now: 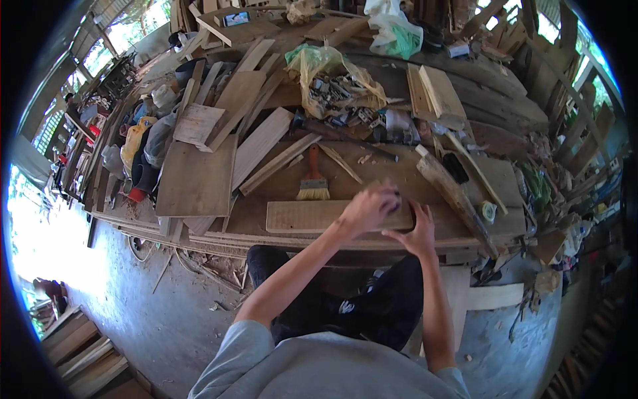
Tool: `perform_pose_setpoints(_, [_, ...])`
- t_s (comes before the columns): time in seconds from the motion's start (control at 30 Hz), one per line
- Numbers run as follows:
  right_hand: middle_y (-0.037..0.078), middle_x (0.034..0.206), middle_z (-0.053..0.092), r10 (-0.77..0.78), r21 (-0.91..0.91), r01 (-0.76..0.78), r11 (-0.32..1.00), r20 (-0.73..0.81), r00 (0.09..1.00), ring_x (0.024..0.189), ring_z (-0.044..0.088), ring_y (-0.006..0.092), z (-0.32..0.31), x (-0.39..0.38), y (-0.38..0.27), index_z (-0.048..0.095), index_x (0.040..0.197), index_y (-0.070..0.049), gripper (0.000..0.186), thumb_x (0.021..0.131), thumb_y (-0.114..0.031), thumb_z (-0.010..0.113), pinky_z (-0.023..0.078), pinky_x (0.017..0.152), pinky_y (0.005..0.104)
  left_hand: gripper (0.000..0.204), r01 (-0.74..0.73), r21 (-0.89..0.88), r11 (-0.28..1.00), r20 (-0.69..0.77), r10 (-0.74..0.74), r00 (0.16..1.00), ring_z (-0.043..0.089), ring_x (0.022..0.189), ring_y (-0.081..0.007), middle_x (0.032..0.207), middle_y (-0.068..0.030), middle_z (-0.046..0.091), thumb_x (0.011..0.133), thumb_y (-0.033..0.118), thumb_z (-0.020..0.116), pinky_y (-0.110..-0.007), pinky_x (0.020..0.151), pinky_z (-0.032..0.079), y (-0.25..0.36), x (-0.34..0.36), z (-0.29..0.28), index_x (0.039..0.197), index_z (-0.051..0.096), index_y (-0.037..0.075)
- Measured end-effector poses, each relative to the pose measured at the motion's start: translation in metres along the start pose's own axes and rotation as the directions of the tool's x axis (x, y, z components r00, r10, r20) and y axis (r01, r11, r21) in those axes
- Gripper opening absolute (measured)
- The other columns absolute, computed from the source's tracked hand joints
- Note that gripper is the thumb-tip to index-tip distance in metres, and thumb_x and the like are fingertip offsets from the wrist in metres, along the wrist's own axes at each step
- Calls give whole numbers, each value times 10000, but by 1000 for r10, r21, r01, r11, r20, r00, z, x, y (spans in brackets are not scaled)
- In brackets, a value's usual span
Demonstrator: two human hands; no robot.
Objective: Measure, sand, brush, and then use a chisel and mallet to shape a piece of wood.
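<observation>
Just below centre, best steady the pale board (302, 217) with the right hand (420, 233), fingers wide; move the left hand (372, 207) evenly, its blurred fingers' hold I cannot tell

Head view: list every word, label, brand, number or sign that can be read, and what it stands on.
None can be read.
Trousers: white mark, too small to read.
Blue rectangle at the back: too small to make out.
Brush: any print too small.
Board: no writing visible.
</observation>
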State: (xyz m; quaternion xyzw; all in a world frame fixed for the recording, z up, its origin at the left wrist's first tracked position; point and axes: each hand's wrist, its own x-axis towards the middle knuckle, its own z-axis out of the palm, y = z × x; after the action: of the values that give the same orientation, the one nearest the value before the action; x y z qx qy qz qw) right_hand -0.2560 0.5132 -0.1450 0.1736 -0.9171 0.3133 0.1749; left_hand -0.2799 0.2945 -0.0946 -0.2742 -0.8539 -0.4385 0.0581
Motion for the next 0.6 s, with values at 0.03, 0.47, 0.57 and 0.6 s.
perform_pose_setpoints(0.03, [136, 1311, 687, -17, -2, 17, 1000, -11, 1000, 1197, 613, 394, -1, -2, 6, 592, 1423, -101, 997, 576, -406, 1020, 511, 1041, 513, 208, -95, 30, 995, 101, 92, 991, 610, 1345, -375, 1387, -163, 684, 963, 92, 696, -452, 1120, 516, 4, -4, 2, 1147, 782, 48])
perform_pose_setpoints(0.47, [161, 1237, 679, 48, 20, -48, 999, 15, 999, 1203, 616, 389, 3, -2, 2, 626, 1357, -45, 1037, 551, -576, 1005, 509, 1032, 522, 220, -229, 77, 970, -19, 231, 973, 593, 1382, -342, 1404, -137, 672, 984, 117, 699, -450, 1131, 519, -2, -29, 15, 1189, 767, 72])
perform_pose_setpoints(0.57, [156, 1249, 672, 30, 27, -31, 999, 4, 1000, 1192, 618, 388, 0, 1, -11, 630, 1345, -43, 1029, 552, -584, 1001, 507, 1033, 528, 225, 162, -26, 986, -104, -164, 981, 582, 1398, -329, 1402, -131, 674, 997, 130, 694, -439, 1151, 502, -8, -17, -12, 1204, 770, 85])
perform_pose_setpoints(0.6, [157, 1244, 672, 30, 20, -30, 999, 8, 1000, 1188, 618, 389, 1, 0, -12, 632, 1341, -43, 1025, 552, -584, 1002, 508, 1033, 526, 206, 23, 132, 991, -187, 2, 982, 595, 1387, -320, 1389, -124, 686, 998, 138, 699, -445, 1142, 509, -18, -23, -2, 1179, 786, 94])
